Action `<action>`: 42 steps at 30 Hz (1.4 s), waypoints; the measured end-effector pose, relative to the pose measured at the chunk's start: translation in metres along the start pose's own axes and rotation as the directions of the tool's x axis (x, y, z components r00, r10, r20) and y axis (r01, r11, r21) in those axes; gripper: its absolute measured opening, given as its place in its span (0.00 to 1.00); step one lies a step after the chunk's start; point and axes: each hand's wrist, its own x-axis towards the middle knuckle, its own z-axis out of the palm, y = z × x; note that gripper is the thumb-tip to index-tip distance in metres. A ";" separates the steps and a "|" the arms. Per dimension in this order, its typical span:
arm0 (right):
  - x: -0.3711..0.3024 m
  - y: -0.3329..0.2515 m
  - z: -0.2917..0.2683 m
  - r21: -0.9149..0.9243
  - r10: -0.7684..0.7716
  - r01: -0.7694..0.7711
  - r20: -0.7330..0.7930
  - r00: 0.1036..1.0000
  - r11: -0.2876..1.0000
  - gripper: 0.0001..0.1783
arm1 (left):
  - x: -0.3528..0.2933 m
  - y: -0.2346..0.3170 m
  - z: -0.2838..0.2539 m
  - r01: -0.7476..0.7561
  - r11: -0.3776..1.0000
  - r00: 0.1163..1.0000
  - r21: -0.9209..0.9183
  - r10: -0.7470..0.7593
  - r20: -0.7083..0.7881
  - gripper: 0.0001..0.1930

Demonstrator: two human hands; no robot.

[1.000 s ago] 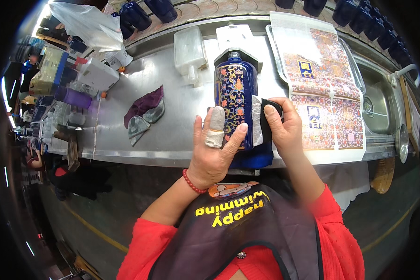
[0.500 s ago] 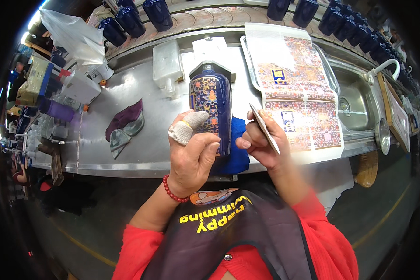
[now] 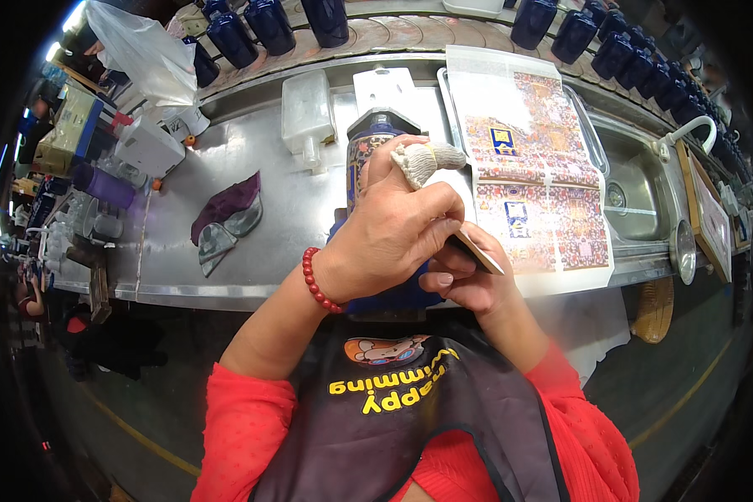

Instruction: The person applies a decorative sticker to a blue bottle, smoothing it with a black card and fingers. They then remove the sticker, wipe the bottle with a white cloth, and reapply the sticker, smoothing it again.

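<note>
My left hand [image 3: 385,222] reaches across to the right, over the bottle, with a knitted finger cover on one finger. Its thumb and forefinger are pressed together by the upper end of a thin flat scraper [image 3: 479,253]; what they pinch, if anything, is hidden. My right hand [image 3: 485,284] grips the scraper, its fingers curled. Behind my left hand is a dark blue bottle [image 3: 356,163] with a colourful pattern, mostly covered from sight. Part of a blue cloth [image 3: 406,298] shows below my hands.
Patterned decal sheets [image 3: 535,159] lie on a tray at the right, beside a metal sink [image 3: 636,197]. A purple and grey cloth [image 3: 228,219] and a clear plastic bottle [image 3: 306,109] rest on the steel counter [image 3: 167,259]. Several blue bottles [image 3: 268,27] line the back.
My left hand has moved right and up, from in front of the bottle to the scraper, and now covers much of the bottle. My right hand still holds the scraper, now tilted differently.
</note>
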 end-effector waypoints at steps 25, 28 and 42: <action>-0.010 0.004 0.022 -0.832 -0.671 0.420 0.081 0.737 0.361 0.13 | -0.024 0.019 0.002 0.304 0.951 0.950 0.053 -0.298 -0.091 0.16; -0.012 0.006 0.022 -0.896 -0.687 0.429 0.241 0.686 0.114 0.14 | -0.028 0.020 0.007 0.351 0.936 0.933 -0.034 -0.353 -0.064 0.10; -0.014 0.009 0.021 -0.912 -0.712 0.407 0.258 0.653 0.043 0.14 | -0.034 0.026 0.005 0.347 0.937 0.935 -0.028 -0.349 -0.068 0.05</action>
